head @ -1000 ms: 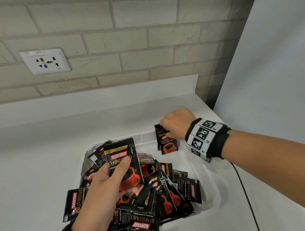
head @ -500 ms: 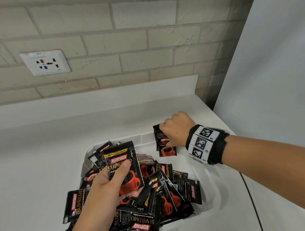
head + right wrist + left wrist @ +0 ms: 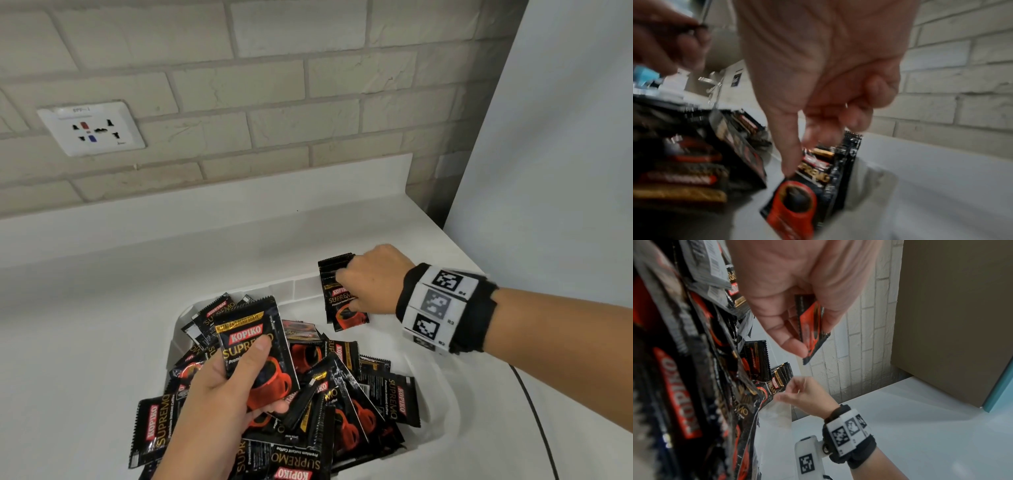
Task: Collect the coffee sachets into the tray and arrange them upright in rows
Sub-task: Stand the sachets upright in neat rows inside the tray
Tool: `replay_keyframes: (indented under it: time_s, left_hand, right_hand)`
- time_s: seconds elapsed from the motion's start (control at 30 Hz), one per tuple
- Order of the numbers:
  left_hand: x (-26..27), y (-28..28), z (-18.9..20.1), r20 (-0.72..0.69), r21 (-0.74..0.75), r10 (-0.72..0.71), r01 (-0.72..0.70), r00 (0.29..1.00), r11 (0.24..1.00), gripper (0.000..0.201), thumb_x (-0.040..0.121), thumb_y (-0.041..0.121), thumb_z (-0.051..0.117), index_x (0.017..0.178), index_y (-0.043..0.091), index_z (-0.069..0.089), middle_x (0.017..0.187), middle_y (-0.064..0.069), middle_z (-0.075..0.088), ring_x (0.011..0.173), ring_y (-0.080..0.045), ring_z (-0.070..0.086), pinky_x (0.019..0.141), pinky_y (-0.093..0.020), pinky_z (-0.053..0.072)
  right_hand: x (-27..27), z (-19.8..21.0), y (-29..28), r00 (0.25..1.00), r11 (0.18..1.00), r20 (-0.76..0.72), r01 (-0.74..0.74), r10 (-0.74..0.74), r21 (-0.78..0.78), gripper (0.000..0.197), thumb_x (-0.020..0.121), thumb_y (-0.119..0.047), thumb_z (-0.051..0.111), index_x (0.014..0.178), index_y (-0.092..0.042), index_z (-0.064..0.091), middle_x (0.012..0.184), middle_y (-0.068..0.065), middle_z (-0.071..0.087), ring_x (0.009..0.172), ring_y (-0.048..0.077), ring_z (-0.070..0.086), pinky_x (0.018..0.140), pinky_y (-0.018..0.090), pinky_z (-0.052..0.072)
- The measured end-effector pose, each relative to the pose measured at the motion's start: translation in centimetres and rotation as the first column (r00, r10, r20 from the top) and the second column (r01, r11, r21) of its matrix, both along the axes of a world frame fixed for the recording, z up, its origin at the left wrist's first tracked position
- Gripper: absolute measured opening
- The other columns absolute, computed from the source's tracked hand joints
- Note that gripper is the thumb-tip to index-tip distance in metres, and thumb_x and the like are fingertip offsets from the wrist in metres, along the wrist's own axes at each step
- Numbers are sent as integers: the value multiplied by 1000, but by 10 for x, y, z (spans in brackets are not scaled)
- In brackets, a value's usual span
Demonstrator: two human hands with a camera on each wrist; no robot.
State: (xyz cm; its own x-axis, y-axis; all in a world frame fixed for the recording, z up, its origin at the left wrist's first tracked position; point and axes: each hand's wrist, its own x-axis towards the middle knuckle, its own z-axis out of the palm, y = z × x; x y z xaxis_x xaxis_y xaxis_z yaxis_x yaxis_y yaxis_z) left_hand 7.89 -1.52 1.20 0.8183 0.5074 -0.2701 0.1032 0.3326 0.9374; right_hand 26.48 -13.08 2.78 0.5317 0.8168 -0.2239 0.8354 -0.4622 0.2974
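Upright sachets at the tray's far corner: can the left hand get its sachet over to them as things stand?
Probably not directly: the right hand holds the upright sachets and covers them from the right. The left hand, holding one sachet, could approach from their open left side.

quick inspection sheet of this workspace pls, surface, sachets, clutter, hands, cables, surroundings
surface: white counter, bare where seen
job's things: white tray; loose heap of sachets lying flat in it; upright sachets at the far wall
clutter: nothing seen
hands: left hand grips a single sachet; right hand holds the upright sachets
cables: black cable on the counter by the right forearm
surroundings: brick wall, wall socket, white panel on the right
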Motion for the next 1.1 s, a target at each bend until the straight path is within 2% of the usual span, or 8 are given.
replay_keyframes:
  time_s: [0.17,0.3,0.4,0.53,0.63,0.73,0.93,1.1]
  left_hand:
    - [1,-1,-2,-14,1,-5,5,1000,1000,14,75,21,59,79,7,60,49,-2,61,39,-20,58,36,-23,49]
    - [-1,-1,1,-4,6,-16,16,1000,1000,39,52,41,79,72,10,66,49,-2,62,40,-21,59,38,-24,50]
    - [-3,0,5,8,16,-16,16,1000,1000,57,26,56,84,65,16,71,50,-4,63,39,-20,58,38,-25,50]
    - [-4,4,2,23,0,-15,15,1000,1000,36,57,35,71,73,5,61,48,-2,60,37,-19,56,38,-24,51]
    - [-5,5,1,25,10,-30,30,999,1000,50,37,52,83,64,13,66,49,-4,61,38,-20,56,38,-24,50]
    - [-5,2,4,32,-2,-32,32,999,999,56,24,60,82,57,16,67,50,-6,61,36,-21,55,38,-24,49]
    - [-3,1,2,-16,40,-46,46,999,998,19,73,26,63,75,8,58,49,-3,61,37,-21,55,42,-25,53]
    - [-1,1,2,-34,31,-63,64,997,997,16,71,23,61,77,7,60,56,-8,60,40,-20,57,40,-26,53]
  right_hand:
    - [-13,-1,-6,891,976,-428,67,-153,-208,24,94,-15,46,112,-9,61,114,5,62,98,20,58,87,31,46]
    - [-19,-7,9,867,966,-490,-39,-95,-256,41,96,-2,36,136,-5,43,134,9,50,118,24,49,96,28,39]
    - [-19,-11,20,870,950,-477,-36,-122,-309,36,96,0,34,130,-3,47,129,12,51,103,23,52,88,28,39]
    - [-17,-10,23,887,955,-430,38,-168,-296,40,97,-5,37,137,-1,38,140,14,41,124,27,45,104,33,36]
    - [-16,-10,21,886,959,-431,47,-168,-278,49,97,-10,39,144,-4,26,148,10,32,133,25,35,108,32,31]
    - [-15,-10,17,874,963,-459,34,-158,-266,46,97,-12,40,143,-7,31,148,8,34,133,23,36,108,31,30]
    - [-13,-4,7,827,982,-541,64,-151,-177,40,97,-12,41,137,-13,42,143,3,42,129,18,40,104,26,30]
    - [-5,1,6,805,988,-574,144,-148,-51,32,96,-10,43,125,-16,55,134,-1,51,122,16,48,99,24,35]
